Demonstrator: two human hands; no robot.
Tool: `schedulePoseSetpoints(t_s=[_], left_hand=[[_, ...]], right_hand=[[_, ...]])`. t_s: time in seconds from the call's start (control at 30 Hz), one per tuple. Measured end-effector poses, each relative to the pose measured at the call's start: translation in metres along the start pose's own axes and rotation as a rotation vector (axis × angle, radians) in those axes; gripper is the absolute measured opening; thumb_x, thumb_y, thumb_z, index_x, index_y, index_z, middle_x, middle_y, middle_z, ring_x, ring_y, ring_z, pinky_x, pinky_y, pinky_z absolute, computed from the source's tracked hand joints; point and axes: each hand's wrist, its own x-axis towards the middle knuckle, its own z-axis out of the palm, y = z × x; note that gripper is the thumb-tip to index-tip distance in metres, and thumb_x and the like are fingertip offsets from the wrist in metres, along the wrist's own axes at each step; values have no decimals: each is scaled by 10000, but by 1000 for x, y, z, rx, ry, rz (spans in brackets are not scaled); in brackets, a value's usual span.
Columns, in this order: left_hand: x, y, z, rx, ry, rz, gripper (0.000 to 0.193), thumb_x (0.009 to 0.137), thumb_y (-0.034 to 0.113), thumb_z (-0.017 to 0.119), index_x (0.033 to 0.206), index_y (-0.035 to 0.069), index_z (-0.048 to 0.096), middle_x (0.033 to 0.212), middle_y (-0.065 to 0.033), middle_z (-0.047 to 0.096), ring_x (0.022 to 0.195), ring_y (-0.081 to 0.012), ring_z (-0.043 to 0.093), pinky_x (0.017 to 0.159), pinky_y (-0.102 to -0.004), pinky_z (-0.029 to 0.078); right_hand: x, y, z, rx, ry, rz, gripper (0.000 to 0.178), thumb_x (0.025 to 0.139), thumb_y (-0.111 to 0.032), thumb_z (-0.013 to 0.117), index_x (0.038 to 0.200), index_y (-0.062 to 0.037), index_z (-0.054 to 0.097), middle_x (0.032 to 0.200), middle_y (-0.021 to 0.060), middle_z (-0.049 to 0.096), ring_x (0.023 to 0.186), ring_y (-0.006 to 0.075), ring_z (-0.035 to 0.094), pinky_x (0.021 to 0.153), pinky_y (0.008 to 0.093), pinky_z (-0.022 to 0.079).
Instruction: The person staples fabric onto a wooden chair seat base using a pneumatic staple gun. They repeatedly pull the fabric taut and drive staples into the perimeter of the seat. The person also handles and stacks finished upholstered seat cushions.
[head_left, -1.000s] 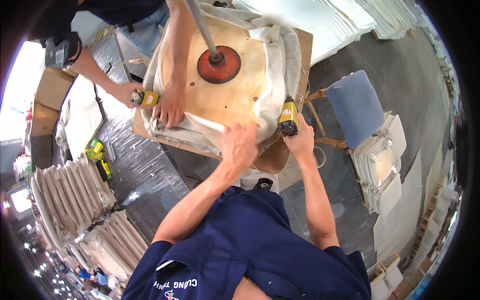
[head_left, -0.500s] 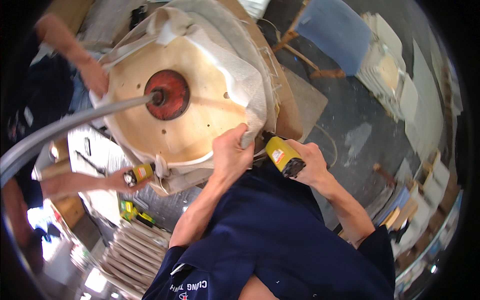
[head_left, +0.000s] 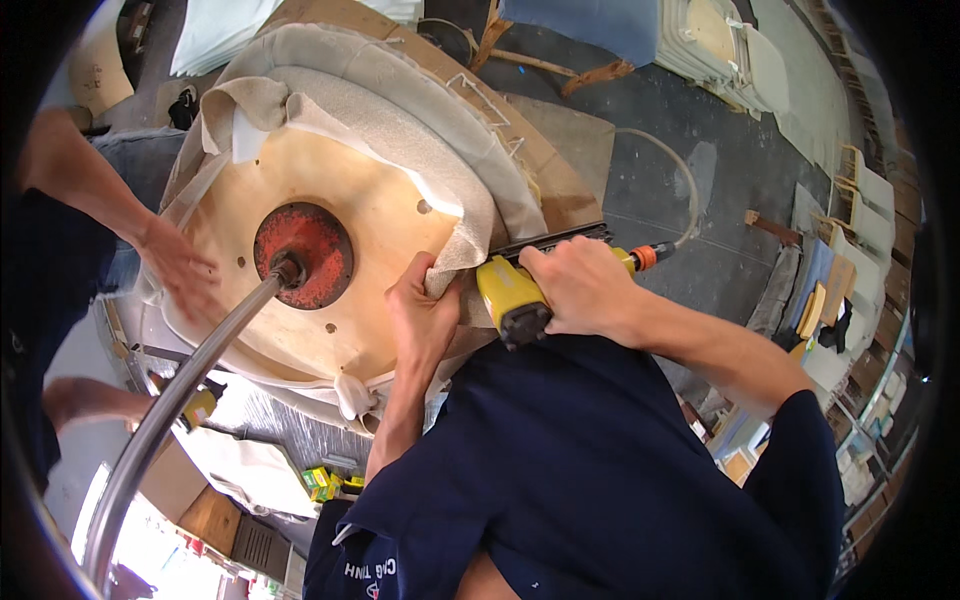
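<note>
Two bare hands work at the near R edge of a round wooden seat board (head_left: pixel 375 205), which lies in front of the person, a bit to the L, underneath a red disc (head_left: pixel 328 245) on a metal rod (head_left: pixel 190 385). The L hand (head_left: pixel 425 310) is curled nearly tight, w/ thumb and fingers pinching the folded edge of beige fabric (head_left: pixel 385 105), which goes around the board and overlaps its rim.

The R hand (head_left: pixel 580 285) is wrapped firmly on a yellow air stapler (head_left: pixel 510 292), just beside the L hand; its fingers are partly hidden, so I can't tell how each one sits. The stapler is tilted, and if its nose touches the fabric I also can't tell. An air hose (head_left: pixel 692 195) joins it by an orange fitting (head_left: pixel 645 258) and bends away over the dark floor.

On the L side, a co-worker's hand (head_left: pixel 180 265), blurred, is spread nr the board's far L edge; a 2nd yellow tool (head_left: pixel 200 405) is at their other hand, partly behind the rod. Brown cardboard (head_left: pixel 565 205) extends out from under the seat, and a blue chair (head_left: pixel 590 25) stands beyond, nr a stack of pale seats (head_left: pixel 700 45).
</note>
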Motion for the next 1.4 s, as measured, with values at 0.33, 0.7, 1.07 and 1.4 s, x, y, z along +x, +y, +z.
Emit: schedulePoseSetpoints(t_s=[0.33, 0.7, 1.07, 1.4], left_hand=[[18, 82, 13, 803, 152, 476, 390, 866, 407, 861, 902, 31, 765, 719, -115, 651, 1007, -300, 620, 1019, -508, 351], [-10, -3, -6, 401, 8, 259, 319, 930, 245, 785, 697, 34, 735, 649, -142, 622, 652, -343, 582, 778, -455, 429], [-24, -11, 25, 442, 237, 204, 292, 938, 247, 751, 730, 43, 738, 700, -179, 660, 664, -384, 625, 791, -480, 430], [-35, 3, 41, 405, 381, 28, 305, 947, 313, 743, 865, 23, 794, 780, -211, 718, 760, -384, 684, 877, -461, 437]], right_hand=[[-50, 65, 3, 183, 193, -153, 547, 765, -278, 846, 1254, -89, 691, 932, 155, 763, 892, 375, 752, 771, 480, 582], [11, 22, -55, -234, -125, -171, 415, 719, -283, 881, 1034, -68, 716, 812, 143, 765, 786, 356, 767, 719, 458, 602], [68, 6, -75, -532, -162, -526, 303, 686, -274, 851, 860, -52, 740, 762, 138, 750, 765, 361, 769, 698, 466, 619], [111, -27, -106, -786, -315, -736, 221, 686, -260, 819, 801, -79, 765, 798, 148, 764, 766, 392, 759, 703, 486, 619]])
